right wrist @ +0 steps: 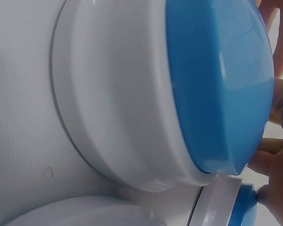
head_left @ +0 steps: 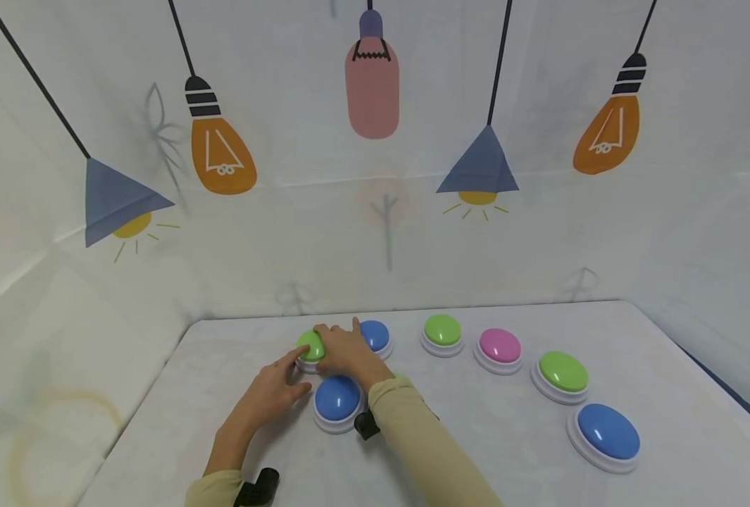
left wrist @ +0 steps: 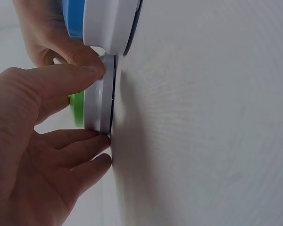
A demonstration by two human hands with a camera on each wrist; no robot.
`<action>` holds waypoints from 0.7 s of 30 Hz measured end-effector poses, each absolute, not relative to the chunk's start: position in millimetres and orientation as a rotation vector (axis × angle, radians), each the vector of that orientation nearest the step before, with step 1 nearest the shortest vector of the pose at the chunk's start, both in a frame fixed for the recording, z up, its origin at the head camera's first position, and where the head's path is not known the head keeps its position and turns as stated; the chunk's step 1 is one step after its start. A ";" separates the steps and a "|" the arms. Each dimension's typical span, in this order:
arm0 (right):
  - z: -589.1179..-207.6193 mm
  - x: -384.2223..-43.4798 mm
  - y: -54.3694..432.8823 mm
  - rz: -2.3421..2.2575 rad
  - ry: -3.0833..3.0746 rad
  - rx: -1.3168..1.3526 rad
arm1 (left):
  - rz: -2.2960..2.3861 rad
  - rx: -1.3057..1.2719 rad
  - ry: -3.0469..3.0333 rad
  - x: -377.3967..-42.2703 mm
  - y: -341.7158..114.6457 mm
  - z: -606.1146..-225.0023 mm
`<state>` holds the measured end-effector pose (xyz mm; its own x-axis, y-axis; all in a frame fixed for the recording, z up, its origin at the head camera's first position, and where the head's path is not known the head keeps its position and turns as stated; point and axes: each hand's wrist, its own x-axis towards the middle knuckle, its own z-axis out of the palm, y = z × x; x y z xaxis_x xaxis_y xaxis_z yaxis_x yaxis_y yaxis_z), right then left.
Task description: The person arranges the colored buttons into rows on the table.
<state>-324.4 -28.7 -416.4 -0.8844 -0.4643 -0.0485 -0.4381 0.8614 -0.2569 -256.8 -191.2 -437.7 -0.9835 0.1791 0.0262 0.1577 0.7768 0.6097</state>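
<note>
A green dome push button [head_left: 312, 346] on a white round base sits at the back left of the table, between both hands. My left hand [head_left: 272, 394] holds it from the left; in the left wrist view, the thumb and fingers [left wrist: 87, 174] span its white base [left wrist: 99, 106]. From the right, my right hand [head_left: 347, 353] grips the same button, its fingers partly covering the dome. One raised finger of that hand is beside a blue push button [head_left: 375, 334]. Nearer, another blue push button [head_left: 337, 398] stands below the hands and fills much of the right wrist view [right wrist: 221, 89].
Rightward, a curved row holds a green button [head_left: 442, 330], a pink button [head_left: 500, 346], another green button [head_left: 563, 371] and a large blue button [head_left: 608, 431]. Another green one is mostly hidden under the right forearm. A cloth wall with printed lamps [head_left: 372, 88] rises behind the white table [head_left: 489, 429].
</note>
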 end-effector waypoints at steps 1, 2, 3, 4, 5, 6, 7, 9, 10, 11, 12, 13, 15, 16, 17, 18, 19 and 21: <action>-416.4 -324.4 -28.6 -0.366 2.925 -0.709 | 1.001 0.280 2.931 -256.8 -191.0 -437.9; -416.4 -324.3 -28.5 -0.366 2.925 -0.707 | 1.005 0.281 2.930 -256.6 -190.5 -437.7; -416.5 -324.3 -28.4 -0.365 2.926 -0.707 | 1.008 0.284 2.930 -256.4 -190.2 -437.5; -416.6 -324.4 -28.3 -0.368 2.925 -0.706 | 1.009 0.288 2.931 -256.1 -189.8 -437.3; -416.6 -324.1 -28.2 -0.371 2.923 -0.709 | 1.009 0.291 2.934 -255.9 -189.5 -437.2; -416.5 -323.6 -28.1 -0.373 2.921 -0.712 | 1.010 0.293 2.935 -255.7 -189.3 -437.2; -416.5 -323.2 -27.9 -0.384 2.920 -0.713 | 1.009 0.299 2.938 -255.6 -189.1 -437.2; -416.1 -322.7 -27.5 -0.391 2.919 -0.716 | 1.012 0.306 2.946 -255.1 -188.3 -436.5; -415.9 -322.6 -27.2 -0.394 2.918 -0.715 | 1.012 0.312 2.951 -255.0 -188.0 -436.4; -415.6 -322.5 -26.9 -0.393 2.920 -0.715 | 1.014 0.315 2.952 -255.0 -187.7 -436.2; -415.3 -322.6 -26.5 -0.392 2.922 -0.713 | 1.017 0.320 2.953 -255.1 -187.2 -436.0; -415.0 -322.7 -26.0 -0.387 2.925 -0.712 | 1.018 0.327 2.957 -255.2 -186.8 -435.7; -413.7 -322.3 -24.8 -0.385 2.929 -0.715 | 1.019 0.340 2.966 -255.2 -186.0 -434.8; -412.8 -321.8 -24.0 -0.392 2.933 -0.720 | 1.016 0.348 2.977 -255.0 -185.9 -434.2; -411.8 -321.1 -23.1 -0.407 2.932 -0.724 | 1.008 0.352 2.989 -254.7 -186.0 -433.6; -410.7 -320.2 -22.2 -0.420 2.934 -0.732 | 1.004 0.358 3.003 -254.4 -186.4 -433.2; -409.7 -319.6 -21.6 -0.433 2.936 -0.736 | 0.997 0.364 3.016 -254.1 -187.2 -432.8; -407.8 -318.8 -20.3 -0.468 2.939 -0.744 | 0.984 0.378 3.046 -253.3 -188.6 -431.6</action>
<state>-318.8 -20.3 -407.8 -0.8799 -0.4751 0.0032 -0.4527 0.8362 -0.3096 -253.3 -188.6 -431.6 -0.9691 0.1964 0.1490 0.2464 0.7865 0.5663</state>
